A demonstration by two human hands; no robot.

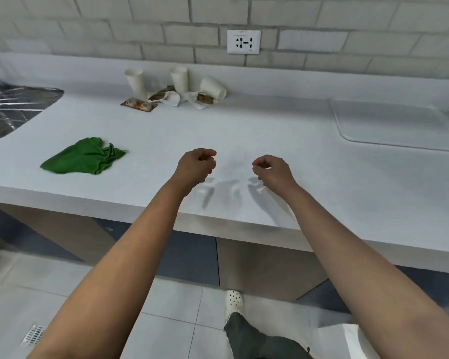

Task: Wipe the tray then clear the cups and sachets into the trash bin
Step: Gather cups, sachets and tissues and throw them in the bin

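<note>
Two empty hands above the counter point(244, 130).
Left hand point(196, 165) and right hand point(272, 169) loosely curled; three cups point(178, 77), one green cloth point(84, 156), one tray point(394, 125).

Both forearms are bare up to the bottom edge of the picture, with no sleeve on them. The bare left hand point(196, 165) and the bare right hand point(272, 169) have no ring, watch or glove. Lower down is a dark grey-green trouser leg point(254, 338) and a cream perforated plastic clog point(234, 300).
</note>
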